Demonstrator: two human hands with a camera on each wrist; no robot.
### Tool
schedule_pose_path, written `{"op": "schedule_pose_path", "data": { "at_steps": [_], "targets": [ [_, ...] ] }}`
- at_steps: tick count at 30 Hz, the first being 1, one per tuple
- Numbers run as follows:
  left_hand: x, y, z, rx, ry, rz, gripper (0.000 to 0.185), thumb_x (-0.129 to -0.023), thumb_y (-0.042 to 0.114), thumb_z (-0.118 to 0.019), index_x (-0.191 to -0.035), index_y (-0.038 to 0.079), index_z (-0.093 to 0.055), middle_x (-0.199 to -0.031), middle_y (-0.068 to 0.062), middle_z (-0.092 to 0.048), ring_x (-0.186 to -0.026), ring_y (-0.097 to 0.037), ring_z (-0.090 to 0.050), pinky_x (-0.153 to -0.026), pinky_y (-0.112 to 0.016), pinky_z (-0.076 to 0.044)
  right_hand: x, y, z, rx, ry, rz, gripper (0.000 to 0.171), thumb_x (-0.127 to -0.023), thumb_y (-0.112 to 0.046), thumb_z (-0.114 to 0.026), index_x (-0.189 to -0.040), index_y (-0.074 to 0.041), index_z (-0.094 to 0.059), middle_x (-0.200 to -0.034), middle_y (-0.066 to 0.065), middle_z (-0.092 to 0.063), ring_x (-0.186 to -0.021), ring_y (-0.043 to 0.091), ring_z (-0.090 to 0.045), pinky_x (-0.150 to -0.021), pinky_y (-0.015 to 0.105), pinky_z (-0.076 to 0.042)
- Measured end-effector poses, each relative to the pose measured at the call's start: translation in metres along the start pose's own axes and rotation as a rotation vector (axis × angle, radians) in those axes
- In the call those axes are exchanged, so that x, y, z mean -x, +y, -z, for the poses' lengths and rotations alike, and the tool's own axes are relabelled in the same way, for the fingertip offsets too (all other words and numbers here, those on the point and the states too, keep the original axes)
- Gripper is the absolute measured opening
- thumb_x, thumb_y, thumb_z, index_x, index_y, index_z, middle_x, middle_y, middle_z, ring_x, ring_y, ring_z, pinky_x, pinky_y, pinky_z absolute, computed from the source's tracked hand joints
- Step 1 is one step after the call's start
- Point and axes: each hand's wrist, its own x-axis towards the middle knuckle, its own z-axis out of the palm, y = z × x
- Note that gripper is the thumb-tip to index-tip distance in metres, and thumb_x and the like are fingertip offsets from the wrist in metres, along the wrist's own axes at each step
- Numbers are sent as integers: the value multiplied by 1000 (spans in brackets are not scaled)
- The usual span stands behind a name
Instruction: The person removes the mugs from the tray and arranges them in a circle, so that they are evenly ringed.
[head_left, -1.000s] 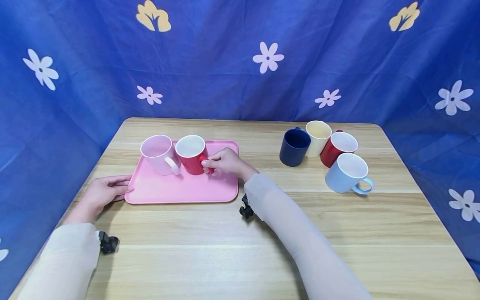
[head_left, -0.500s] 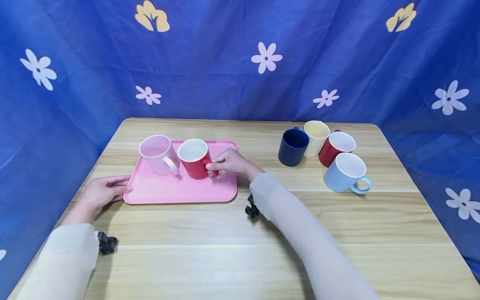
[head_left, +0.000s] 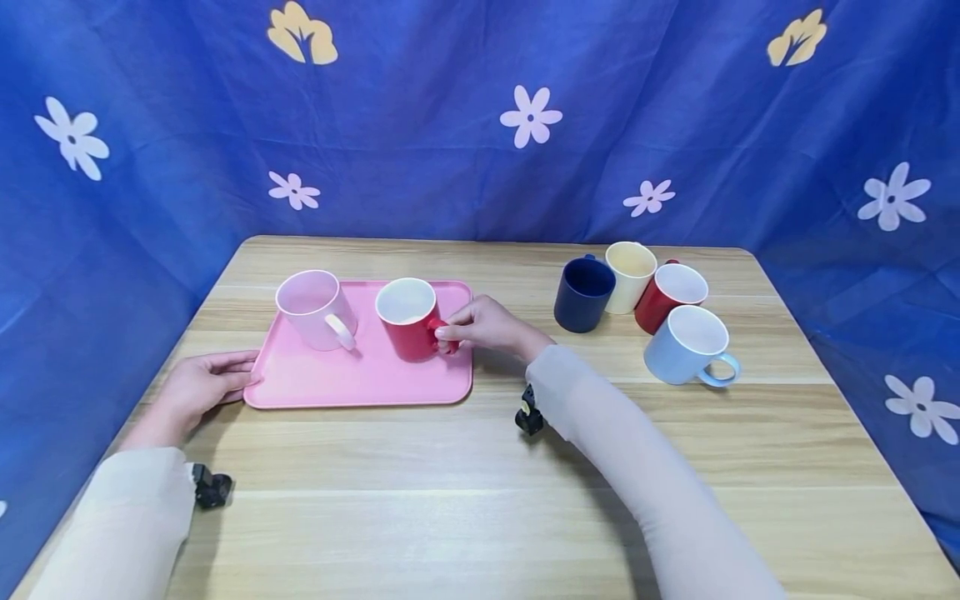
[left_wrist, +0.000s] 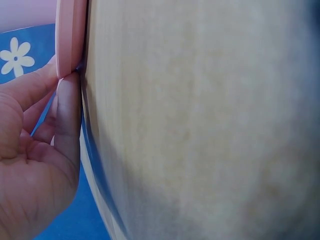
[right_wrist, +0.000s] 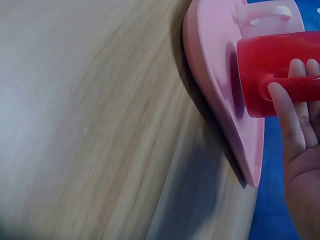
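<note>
In the head view, my right hand [head_left: 491, 327] pinches the handle of a red mug [head_left: 411, 340] with a white inside. The mug is upright over the right half of a pink tray [head_left: 360, 385]; in the right wrist view its base is close over the tray, with a shadow beside it. A pink mug [head_left: 311, 312] stands at the tray's back left, its handle turned toward the front right. At the tray's left edge, my left hand [head_left: 201, 387] holds the rim between thumb and fingers, as the left wrist view shows at the tray corner [left_wrist: 70, 45].
On the right of the wooden table [head_left: 420, 508] several mugs stand close together: dark blue [head_left: 579, 302], cream [head_left: 624, 292], red [head_left: 655, 307] and light blue [head_left: 672, 354]. A blue flowered cloth [head_left: 420, 167] hangs behind and at both sides.
My right hand has moved the red mug rightward and slightly toward the front, away from the pink mug. The left hand keeps its place on the tray.
</note>
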Motion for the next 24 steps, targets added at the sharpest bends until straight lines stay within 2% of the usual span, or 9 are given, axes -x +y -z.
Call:
{"op": "schedule_pose_path", "data": {
  "at_steps": [5, 12, 15, 24],
  "targets": [
    [0, 1, 0, -11, 3, -5, 32, -87, -4, -67, -97, 26, -73, -89, 14, -68, -78, -1, -65, -69, -19, -57, 10, -2, 9, -24, -19, -15, 18, -89, -4, -67, -91, 13, -70, -75, 13, -69, -69, 20, -64, -75, 45, -59],
    [0, -2, 1, 13, -1, -4, 33, -86, -3, -68, -94, 28, -74, -89, 13, -69, -78, -2, -66, -69, -19, -57, 26, -4, 24, -38, -68, -16, 18, -90, -2, -65, -94, 16, -68, -77, 14, -68, -71, 22, -64, -77, 49, -57],
    [0, -2, 1, 14, 0, -2, 33, -86, -3, -68, -94, 29, -74, -88, 13, -69, -78, -2, -65, -68, -19, -57, 33, -3, 33, -28, -93, -12, 19, -90, 0, -64, -96, 18, -66, -78, 15, -68, -73, 22, -65, -77, 49, -57],
    [-1, -2, 0, 31, -2, -3, 33, -86, -3, -68, -93, 29, -74, -88, 12, -69, -77, -2, -66, -68, -19, -57, 55, 2, 54, 71, -119, -17, 18, -91, -4, -64, -94, 13, -69, -79, 12, -70, -73, 16, -64, -77, 44, -58]
  ]
}}
